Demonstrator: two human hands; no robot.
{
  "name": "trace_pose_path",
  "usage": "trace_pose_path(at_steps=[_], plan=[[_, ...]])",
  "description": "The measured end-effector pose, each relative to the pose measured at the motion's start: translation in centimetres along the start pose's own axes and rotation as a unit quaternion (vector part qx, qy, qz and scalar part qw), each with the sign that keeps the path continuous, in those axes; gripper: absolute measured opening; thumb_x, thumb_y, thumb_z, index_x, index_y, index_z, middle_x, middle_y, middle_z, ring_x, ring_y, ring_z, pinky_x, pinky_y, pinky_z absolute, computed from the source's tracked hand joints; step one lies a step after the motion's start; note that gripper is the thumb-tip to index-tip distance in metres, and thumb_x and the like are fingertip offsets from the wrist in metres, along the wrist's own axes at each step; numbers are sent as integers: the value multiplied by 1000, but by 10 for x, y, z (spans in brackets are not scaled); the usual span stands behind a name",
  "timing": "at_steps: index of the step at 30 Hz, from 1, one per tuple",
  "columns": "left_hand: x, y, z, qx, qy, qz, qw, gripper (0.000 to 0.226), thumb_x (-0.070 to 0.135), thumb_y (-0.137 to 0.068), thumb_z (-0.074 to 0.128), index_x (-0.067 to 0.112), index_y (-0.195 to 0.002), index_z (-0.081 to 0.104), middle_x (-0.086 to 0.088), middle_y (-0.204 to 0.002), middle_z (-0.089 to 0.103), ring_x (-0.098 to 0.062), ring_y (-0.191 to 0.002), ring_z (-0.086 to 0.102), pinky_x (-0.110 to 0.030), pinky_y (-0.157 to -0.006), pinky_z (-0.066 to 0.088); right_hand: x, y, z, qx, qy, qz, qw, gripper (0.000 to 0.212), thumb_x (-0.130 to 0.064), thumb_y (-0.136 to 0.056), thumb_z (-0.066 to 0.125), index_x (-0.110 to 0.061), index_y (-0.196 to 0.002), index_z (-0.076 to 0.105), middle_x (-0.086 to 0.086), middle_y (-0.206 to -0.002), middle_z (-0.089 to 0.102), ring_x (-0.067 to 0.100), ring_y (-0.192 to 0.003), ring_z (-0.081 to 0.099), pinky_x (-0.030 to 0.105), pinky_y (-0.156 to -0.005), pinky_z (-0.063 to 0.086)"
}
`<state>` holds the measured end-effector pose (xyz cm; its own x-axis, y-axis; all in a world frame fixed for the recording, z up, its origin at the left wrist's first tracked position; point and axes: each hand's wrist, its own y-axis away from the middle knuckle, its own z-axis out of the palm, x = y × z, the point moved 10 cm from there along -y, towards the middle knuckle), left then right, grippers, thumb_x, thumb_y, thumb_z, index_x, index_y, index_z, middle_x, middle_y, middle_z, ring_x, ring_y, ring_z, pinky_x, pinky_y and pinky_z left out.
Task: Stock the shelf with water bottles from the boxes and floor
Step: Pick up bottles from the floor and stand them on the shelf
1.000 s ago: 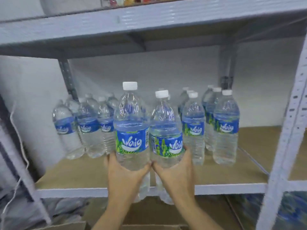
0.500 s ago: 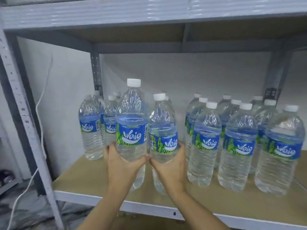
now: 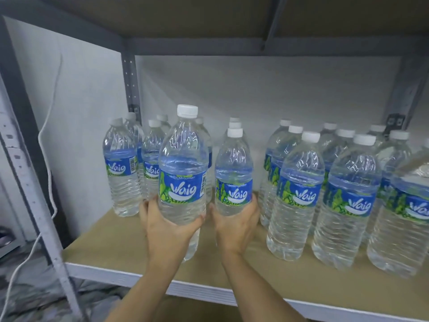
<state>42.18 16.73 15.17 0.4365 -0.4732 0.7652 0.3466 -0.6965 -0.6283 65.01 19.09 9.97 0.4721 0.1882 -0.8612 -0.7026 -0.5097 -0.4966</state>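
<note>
The left hand (image 3: 168, 225) wraps around the low part of a big water bottle (image 3: 183, 182) and holds it tight. The right hand (image 3: 234, 225) holds a second water bottle (image 3: 233, 173) the same way, from below and behind. Both bottles stand straight up, side by side with a small gap between them, over the tan shelf board (image 3: 111, 240). I cannot tell if their bottoms touch the board. Each has a white cap and a blue and green label that says "Waig".

Just behind and to the left stands a small group of bottles (image 3: 120, 168). To the right stand rows of more bottles (image 3: 299, 196), close together, going back to the white wall (image 3: 255, 89). A grey metal post (image 3: 32, 194) stands at the left, with a white cord (image 3: 47, 159) hanging beside it.
</note>
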Motion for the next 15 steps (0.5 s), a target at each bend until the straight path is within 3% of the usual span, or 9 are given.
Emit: trace_pose_path(at_steps=[3,9,15], plan=[[-8,-1,-5,4,7,-14,1000,87,17,-46,96,6,-121,53,-8,-116,48,6,-92,36,2,-84,24,-4,2,3,15,11,-14,1000,110,-38,-51,93,-7,-141,38,13,-125,51,25,-117,43,36,-100,39],[-16,-5,-14,0,6,-52,999,87,25,-50,95,10,-124,51,-4,-117,46,-8,-97,43,-21,-90,33,10,4,12,-39,-4,-28,999,114,-37,-56,92,-13,-146,27,9,-137,41,22,-130,35,33,-109,30],[-18,-5,-16,-11,4,-45,999,86,25,-49,96,14,-122,51,0,-114,43,-3,-95,42,-18,-90,33,11,9,14,-17,22,-24,999,113,-35,-56,93,-8,-146,30,12,-139,44,27,-132,38,38,-110,32]])
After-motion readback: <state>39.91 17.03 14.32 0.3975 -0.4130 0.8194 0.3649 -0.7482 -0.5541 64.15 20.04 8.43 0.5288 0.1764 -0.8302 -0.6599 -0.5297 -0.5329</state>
